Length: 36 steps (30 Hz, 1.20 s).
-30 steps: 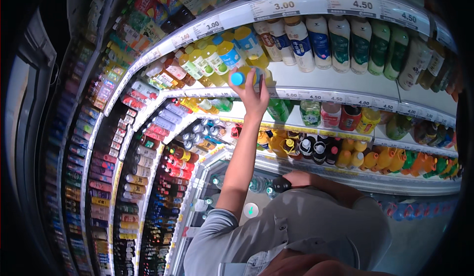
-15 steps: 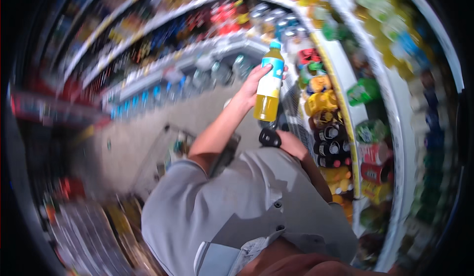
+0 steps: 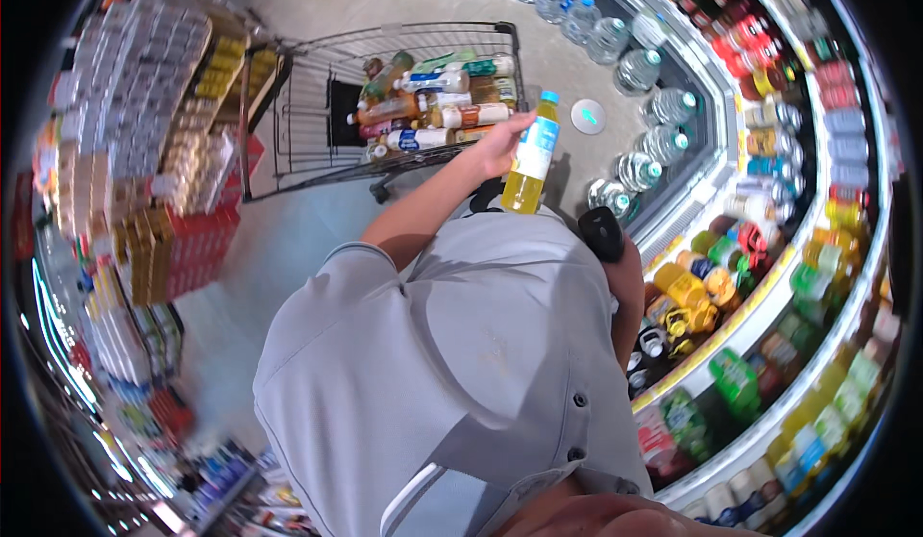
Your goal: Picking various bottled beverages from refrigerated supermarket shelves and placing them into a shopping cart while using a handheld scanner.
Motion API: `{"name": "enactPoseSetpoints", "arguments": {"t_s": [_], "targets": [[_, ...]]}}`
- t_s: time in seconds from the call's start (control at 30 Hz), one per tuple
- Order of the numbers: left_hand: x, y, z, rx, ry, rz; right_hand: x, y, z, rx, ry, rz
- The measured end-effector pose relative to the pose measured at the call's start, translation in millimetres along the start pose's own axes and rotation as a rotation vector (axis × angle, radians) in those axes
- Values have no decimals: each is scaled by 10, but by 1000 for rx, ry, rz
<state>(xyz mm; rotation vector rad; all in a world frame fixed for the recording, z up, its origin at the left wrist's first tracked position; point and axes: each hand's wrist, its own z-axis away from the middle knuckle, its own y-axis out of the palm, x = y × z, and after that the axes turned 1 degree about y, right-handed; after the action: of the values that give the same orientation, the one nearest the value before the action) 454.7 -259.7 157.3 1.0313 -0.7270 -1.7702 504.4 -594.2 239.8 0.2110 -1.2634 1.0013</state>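
Note:
In front of my body, my left hand (image 3: 504,147) is closed around a plastic bottle of yellow drink (image 3: 524,191). The bottle has a blue cap and a blue-and-white label, and leans slightly to the right. At the end of my lowered right arm, my right hand (image 3: 625,256) shows only in part. A smooth black oblong thing (image 3: 602,234) covers its fingers, so whether it is held or worn is unclear. Just beyond my left hand, a black wire shopping cart (image 3: 306,143) carries several bottles of drink (image 3: 423,139) lying in a heap.
Refrigerated shelves (image 3: 760,335) of bottled drinks curve along my right. Several large clear water bottles (image 3: 637,71) line the floor at their foot. A round white floor sticker (image 3: 588,116) lies beside the cart. Stacked packaged goods (image 3: 144,66) stand at the left.
My view has swung left, bringing the cart into full sight and shifting the shelves to the right. My left hand still holds the bottle, now beside the cart. My right hand appears farther right.

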Motion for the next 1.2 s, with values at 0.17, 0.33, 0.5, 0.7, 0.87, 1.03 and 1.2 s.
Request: {"name": "enactPoseSetpoints", "arguments": {"t_s": [0.17, 0.33, 0.5, 0.7, 0.87, 1.03, 1.2], "targets": [[-14, -312, 118, -6, 0, 63, 429, 149, -296, 149, -98, 51], [-168, -489, 176, -31, 90, -24, 922, 367, -595, 242, -183, 142], [-437, -561, 347, -50, 134, 159, 1337, 655, -779, 271, -220, 176], [-953, -696, 372, 124, 129, 388, 1556, 874, -953, 236, -179, 204], [-1067, -857, 279, 493, 79, 396, 1618, 1035, -1090, 217, -60, 150], [-1163, -1029, 133, 641, 33, 494, 1709, 1270, -1242, 210, -71, 88], [-1270, -1139, 99, 669, 23, 455, 1880, 1309, -1341, 278, -71, 211]]}}
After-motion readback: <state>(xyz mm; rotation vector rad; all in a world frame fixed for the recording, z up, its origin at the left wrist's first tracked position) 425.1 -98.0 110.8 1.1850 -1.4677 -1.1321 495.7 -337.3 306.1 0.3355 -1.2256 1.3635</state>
